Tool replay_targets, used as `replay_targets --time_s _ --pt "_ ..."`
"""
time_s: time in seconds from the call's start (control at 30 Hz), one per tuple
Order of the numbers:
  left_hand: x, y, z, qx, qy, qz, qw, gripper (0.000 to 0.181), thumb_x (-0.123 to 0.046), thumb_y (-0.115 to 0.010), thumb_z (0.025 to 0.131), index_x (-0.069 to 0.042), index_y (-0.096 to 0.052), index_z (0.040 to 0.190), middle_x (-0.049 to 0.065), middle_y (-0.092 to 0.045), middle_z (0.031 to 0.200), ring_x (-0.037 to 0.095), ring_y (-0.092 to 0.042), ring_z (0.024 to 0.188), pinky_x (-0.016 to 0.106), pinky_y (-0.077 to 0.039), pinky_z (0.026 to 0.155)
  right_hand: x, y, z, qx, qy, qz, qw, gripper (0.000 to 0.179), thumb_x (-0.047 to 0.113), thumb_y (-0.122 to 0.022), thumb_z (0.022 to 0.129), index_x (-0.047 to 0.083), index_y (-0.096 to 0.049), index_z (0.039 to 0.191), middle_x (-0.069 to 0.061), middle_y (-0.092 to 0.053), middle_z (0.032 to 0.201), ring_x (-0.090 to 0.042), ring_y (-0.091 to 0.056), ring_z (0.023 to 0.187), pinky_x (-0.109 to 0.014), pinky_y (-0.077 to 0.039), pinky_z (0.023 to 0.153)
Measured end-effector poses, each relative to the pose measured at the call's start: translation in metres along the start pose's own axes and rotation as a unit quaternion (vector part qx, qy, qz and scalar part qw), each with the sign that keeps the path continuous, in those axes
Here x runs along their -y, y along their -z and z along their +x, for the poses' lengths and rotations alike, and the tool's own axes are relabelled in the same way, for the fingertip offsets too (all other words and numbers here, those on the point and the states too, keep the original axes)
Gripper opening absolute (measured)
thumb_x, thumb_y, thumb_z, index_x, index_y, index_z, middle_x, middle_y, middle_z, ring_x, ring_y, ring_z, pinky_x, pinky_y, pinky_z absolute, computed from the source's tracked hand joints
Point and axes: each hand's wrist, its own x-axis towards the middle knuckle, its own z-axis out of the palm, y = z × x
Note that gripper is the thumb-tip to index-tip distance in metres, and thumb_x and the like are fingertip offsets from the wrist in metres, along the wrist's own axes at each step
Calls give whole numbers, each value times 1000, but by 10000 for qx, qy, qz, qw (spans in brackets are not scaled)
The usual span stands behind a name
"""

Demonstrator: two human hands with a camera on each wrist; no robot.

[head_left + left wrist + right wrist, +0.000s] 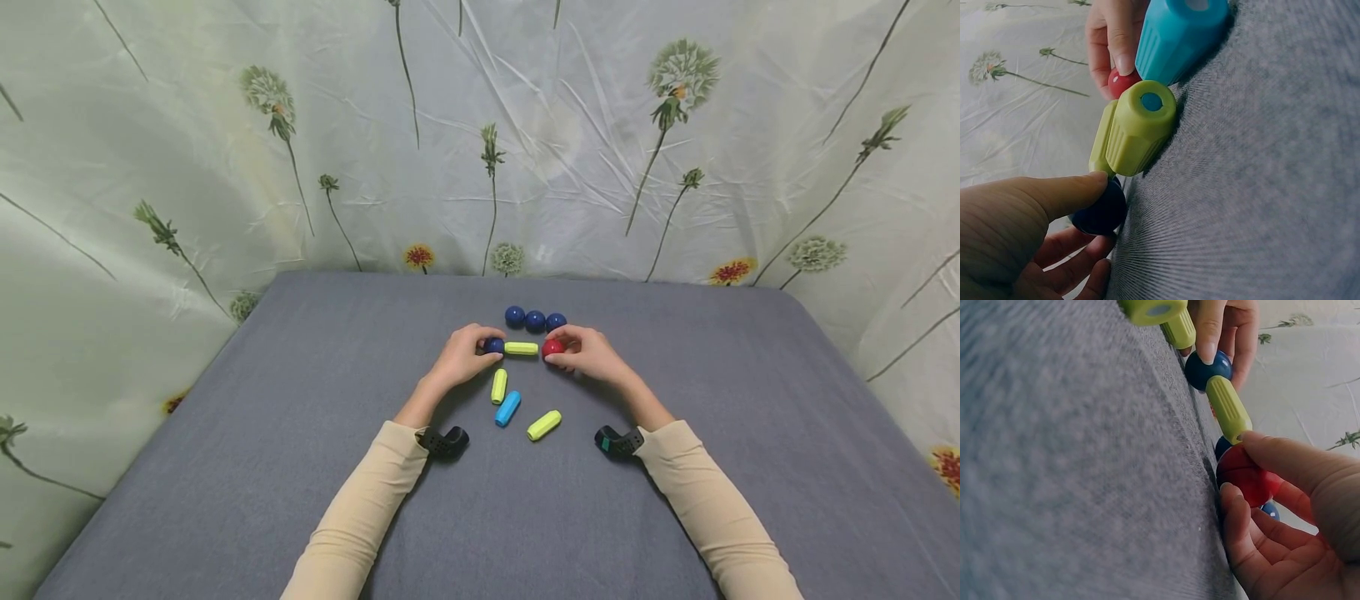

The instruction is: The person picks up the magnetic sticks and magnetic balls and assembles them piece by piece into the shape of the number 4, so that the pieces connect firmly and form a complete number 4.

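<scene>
My left hand [457, 355] pinches a dark blue ball [493, 345] between thumb and fingers. A yellow-green ribbed rod [521, 348] reaches from that ball toward a red ball [552, 349], its left end against the blue one. The red ball is gripped by the thumb and fingers of my right hand [594, 356]. In the right wrist view the rod's near end [1235, 428] lies by the right thumb and the red ball [1244, 475]; whether they are joined, I cannot tell.
Behind the hands, several dark blue balls [535, 322] sit in a row on the grey cloth [300, 417]. Nearer the person lie a short yellow-green rod [498, 387], a light blue rod [507, 409] and another yellow-green rod [543, 425]. A flowered curtain [570, 167] hangs behind.
</scene>
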Motion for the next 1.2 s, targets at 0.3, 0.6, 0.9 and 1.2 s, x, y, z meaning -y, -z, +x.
replay_targets --time_s 0.3,0.6,0.9,1.2 --pt "0 1 1 54 11 17 10000 30 -16 -69 85 -13 -67 115 10 -65 104 19 -54 87 33 -45 78 1 -1 0 -19 -69 10 10000 37 17 -69 84 0 -59 115 -21 -63 106 -8 -56 66 -22 -48 55" --pt "0 0 3 102 47 42 9999 30 -16 -69 85 -14 -67 115 9 -65 103 18 -53 86 32 -44 77 3 -4 1 -32 -96 68 9999 34 17 -70 84 2 -61 113 -19 -65 103 -9 -57 65 -22 -47 54" --pt "0 1 3 156 211 -37 9996 36 -17 -68 86 -11 -63 121 13 -63 109 23 -57 94 37 -47 83 2 -4 1 -31 -73 103 9999 37 18 -69 84 0 -59 115 -20 -64 104 -7 -58 66 -21 -47 55" --pt "1 0 4 -180 356 -28 9992 37 -16 -69 84 -7 -63 120 14 -63 111 24 -59 93 38 -49 81 3 -6 1 -36 -102 151 9998 37 18 -68 86 -1 -59 117 -21 -64 105 -5 -60 66 -22 -46 54"
